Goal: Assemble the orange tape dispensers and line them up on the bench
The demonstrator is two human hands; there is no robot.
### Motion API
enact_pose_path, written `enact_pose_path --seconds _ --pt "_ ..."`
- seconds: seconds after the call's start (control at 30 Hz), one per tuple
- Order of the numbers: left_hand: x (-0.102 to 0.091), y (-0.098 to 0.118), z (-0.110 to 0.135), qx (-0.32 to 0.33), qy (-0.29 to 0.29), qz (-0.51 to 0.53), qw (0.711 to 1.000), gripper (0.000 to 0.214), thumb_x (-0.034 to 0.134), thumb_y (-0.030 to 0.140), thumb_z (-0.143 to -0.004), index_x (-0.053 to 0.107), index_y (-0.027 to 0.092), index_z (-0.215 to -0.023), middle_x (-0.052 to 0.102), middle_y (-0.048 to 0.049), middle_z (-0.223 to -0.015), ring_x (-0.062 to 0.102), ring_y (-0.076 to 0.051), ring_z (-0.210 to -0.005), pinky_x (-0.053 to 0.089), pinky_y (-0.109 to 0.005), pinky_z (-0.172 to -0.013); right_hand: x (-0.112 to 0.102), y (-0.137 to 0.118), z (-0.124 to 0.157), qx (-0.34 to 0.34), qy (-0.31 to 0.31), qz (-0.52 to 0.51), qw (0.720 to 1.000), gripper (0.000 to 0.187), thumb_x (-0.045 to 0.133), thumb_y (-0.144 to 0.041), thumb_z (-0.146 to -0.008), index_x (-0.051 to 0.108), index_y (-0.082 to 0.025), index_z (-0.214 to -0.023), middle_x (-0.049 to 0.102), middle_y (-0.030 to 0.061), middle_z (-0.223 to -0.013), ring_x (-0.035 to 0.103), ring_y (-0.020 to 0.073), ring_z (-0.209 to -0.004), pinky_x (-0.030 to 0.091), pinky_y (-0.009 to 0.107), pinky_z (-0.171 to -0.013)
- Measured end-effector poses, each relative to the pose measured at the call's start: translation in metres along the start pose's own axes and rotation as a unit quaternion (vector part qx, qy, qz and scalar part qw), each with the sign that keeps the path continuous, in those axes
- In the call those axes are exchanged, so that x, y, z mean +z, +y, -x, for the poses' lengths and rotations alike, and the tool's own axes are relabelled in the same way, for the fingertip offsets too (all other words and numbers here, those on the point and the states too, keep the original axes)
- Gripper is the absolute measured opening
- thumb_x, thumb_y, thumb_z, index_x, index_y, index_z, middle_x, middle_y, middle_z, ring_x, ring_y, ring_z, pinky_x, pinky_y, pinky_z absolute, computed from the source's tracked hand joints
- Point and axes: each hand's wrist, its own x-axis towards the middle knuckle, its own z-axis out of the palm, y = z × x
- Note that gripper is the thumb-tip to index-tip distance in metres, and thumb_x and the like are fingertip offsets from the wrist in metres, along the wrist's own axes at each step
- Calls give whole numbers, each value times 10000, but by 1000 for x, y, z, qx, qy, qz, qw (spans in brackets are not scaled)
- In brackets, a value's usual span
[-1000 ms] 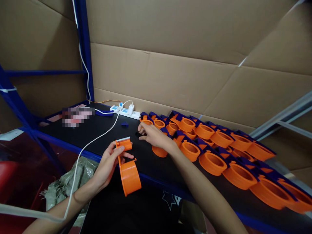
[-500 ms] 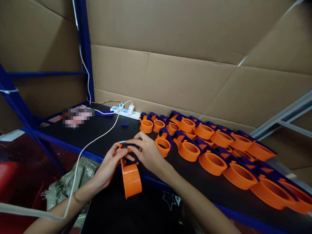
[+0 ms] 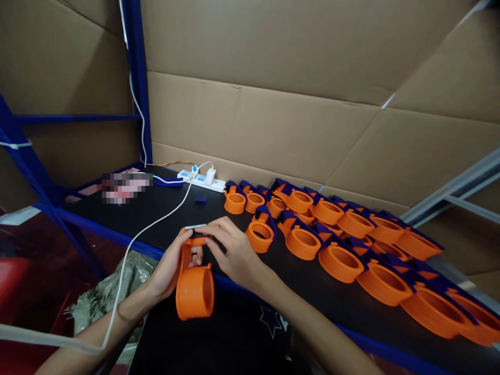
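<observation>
An orange tape dispenser (image 3: 195,292) is held up in front of my body, its round hub hanging below my fingers. My left hand (image 3: 169,268) is closed around its upright arm, the thumb up near the top. A toothed metal blade (image 3: 195,226) runs along the upper end, with a dark strip just below it. My right hand (image 3: 234,250) pinches that upper end from the right, fingertips on the dark strip and the orange edge. Its fingers partly hide what lies beneath them.
Rows of orange and dark-blue tape dispensers (image 3: 341,262) cover the table's right side. A small blue part (image 3: 200,200) lies behind my hands. At the back is a white power strip (image 3: 201,180); its white cable (image 3: 150,225) crosses the left side. Cardboard (image 3: 250,114) walls the back.
The held dispenser has turned and shifted a little left, so its hub now faces right and its blade shows more clearly. Both hands keep hold of it.
</observation>
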Motion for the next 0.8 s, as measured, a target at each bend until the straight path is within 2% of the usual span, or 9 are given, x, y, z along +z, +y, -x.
enact_pose_path --seconds 0.1,0.2,0.3,0.5,0.57,0.63,0.7,0.8 --pt "-2 -2 -2 -7 23 35 999 280 694 435 -861 600 175 -906 621 9 -614 537 -98 -511 431 -206 -520 1 -4 1 -10 -14 -9 1000 332 468 -121 -985 583 -209 -1284 630 95 -1210 567 209 -1142 515 391 -1004" --pt "-4 -4 -4 -2 37 41 998 270 735 400 -837 593 189 -930 621 29 -638 568 -97 -532 452 -197 -527 6 -8 3 -44 -28 29 998 321 451 -104 -980 591 -167 -1262 629 123 -1235 565 231 -1144 519 425 -1004" --pt "-5 -4 -4 -7 40 45 998 271 731 404 -837 598 178 -906 617 26 -633 560 -95 -503 458 -202 -508 11 -7 3 -47 -10 52 998 314 440 -104 -982 593 -126 -1255 630 153 -1239 576 241 -1122 530 443 -993" --pt "-4 0 -3 10 49 49 998 250 688 420 -858 627 178 -861 576 32 -551 542 -104 -466 442 -206 -480 5 0 1 -79 -24 16 996 307 444 -123 -993 590 -168 -1260 615 119 -1308 559 217 -1231 501 404 -1053" --pt "-3 1 -3 9 41 42 998 304 668 452 -867 616 169 -766 547 28 -504 497 -99 -434 413 -207 -455 2 8 -4 -44 -2 17 999 297 413 -121 -1003 596 -176 -1231 628 102 -1285 587 186 -1198 504 356 -1037" --pt "-2 1 -3 4 31 32 999 376 642 485 -880 597 163 -691 526 17 -469 459 -95 -411 386 -211 -437 2 22 -16 38 11 71 997 303 365 -115 -1013 609 -181 -1182 655 86 -1219 612 165 -1145 505 325 -1010" --pt "-2 2 -3 1 22 22 1000 415 613 504 -899 608 152 -679 512 10 -450 436 -93 -402 365 -211 -430 10 41 -33 118 -16 153 981 312 361 -117 -1009 613 -175 -1182 667 91 -1192 606 185 -1143 496 339 -1003" --pt "-2 5 -4 -16 6 23 1000 462 552 523 -932 641 129 -708 502 2 -455 417 -90 -400 351 -211 -425 33 72 -60 160 -64 202 964 392 485 -93 -932 565 -129 -1315 599 163 -1345 538 274 -1251 467 426 -1029"
